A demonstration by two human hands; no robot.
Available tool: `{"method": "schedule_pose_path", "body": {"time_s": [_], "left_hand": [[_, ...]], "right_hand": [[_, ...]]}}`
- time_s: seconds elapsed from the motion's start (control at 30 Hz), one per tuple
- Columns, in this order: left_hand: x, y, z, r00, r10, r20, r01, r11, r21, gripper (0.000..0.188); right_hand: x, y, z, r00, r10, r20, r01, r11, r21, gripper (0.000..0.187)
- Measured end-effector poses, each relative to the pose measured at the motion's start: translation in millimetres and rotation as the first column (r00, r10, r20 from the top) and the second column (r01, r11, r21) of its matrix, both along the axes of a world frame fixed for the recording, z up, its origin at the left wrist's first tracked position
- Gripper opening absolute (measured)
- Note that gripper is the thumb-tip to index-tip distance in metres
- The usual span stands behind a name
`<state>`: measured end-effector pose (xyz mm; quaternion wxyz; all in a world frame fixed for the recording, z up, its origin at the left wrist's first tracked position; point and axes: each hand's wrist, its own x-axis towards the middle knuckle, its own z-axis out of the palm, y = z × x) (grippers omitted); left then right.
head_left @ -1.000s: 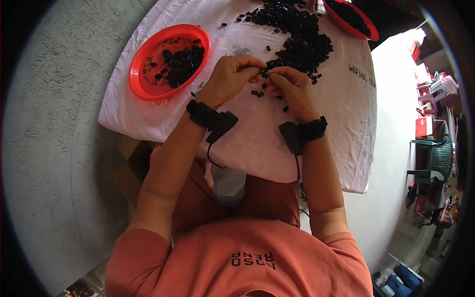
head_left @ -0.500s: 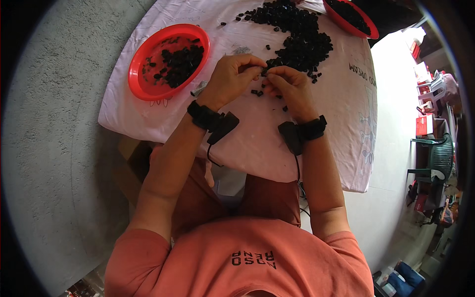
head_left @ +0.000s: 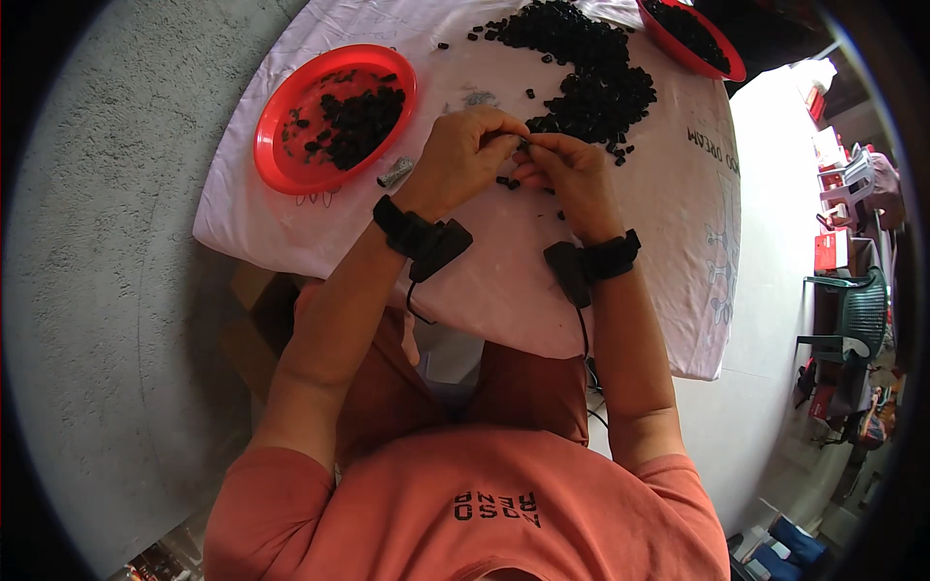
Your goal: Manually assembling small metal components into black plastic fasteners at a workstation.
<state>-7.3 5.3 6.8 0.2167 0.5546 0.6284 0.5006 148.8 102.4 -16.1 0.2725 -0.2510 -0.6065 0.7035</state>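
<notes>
1 small dark pc [head_left: 524, 145] sits btwn the fingertips of L hand [head_left: 467, 155] & R hand [head_left: 578, 182], above the bench [head_left: 475, 252] at the near end of the black heap [head_left: 603, 92]. L hand: thumb & index pinched on the pc. R hand: same, thumb & index pinched on it from the other side, other fingers curled. Pc mostly hidden by the fingers, exact shape can't tell.

Heap = 1, a long pile of small black pcs, far too many to count, running to the far edge of the bench. Approx. 4 strays lie apart on its L side; 2 more [head_left: 508, 182] lie close together just below the fingertips, 1 more [head_left: 561, 216] by R hand.

Red basins = 2. No. 1 [head_left: 267, 153], L side of bench, is part-filled w/ black pcs, mostly toward its R side, red bottom showing elsewhere. No. 2 [head_left: 668, 45], far R corner, holds a lot of black pcs; partly cut off at the top of view.

Silvery-grey item [head_left: 395, 172] = 1, btwn basin no. 1 & L wrist, kind can't tell. Wrist straps = 2, 1 per arm, each w/ 1 black box [head_left: 442, 252] & 1 thin cable. Cloth on bench: 1, pale pink. Green chair [head_left: 862, 310] = 1, off R.
</notes>
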Motion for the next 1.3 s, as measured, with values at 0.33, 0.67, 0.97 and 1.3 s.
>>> {"method": "schedule_pose_path", "body": {"time_s": [0.33, 0.67, 0.97, 1.3], "left_hand": [[-0.2, 1.6, -1.8, 0.999, 0.032, -0.014, -0.031, 0.999, 0.033, 0.017], [0.9, 1.5, 1.4, 0.998, 0.039, -0.057, -0.036, 0.998, 0.058, 0.016], [2.0, 2.3, -0.8, 0.988, 0.028, -0.152, -0.007, 0.991, 0.135, 0.016], [12.9, 4.7, -4.5, 0.994, 0.102, -0.034, -0.095, 0.983, 0.159, 0.014]], "right_hand": [[-0.4, -0.7, -1.9, 1.0, 0.005, -0.025, -0.005, 1.0, -0.014, 0.022], [2.0, -1.5, 4.3, 1.0, 0.026, -0.007, -0.026, 0.998, 0.056, 0.02], [0.2, -3.4, 3.3, 0.999, 0.017, -0.03, -0.014, 0.997, 0.082, 0.019], [1.2, -0.2, -0.8, 0.993, -0.02, -0.112, 0.021, 1.0, 0.008, 0.018]]}}
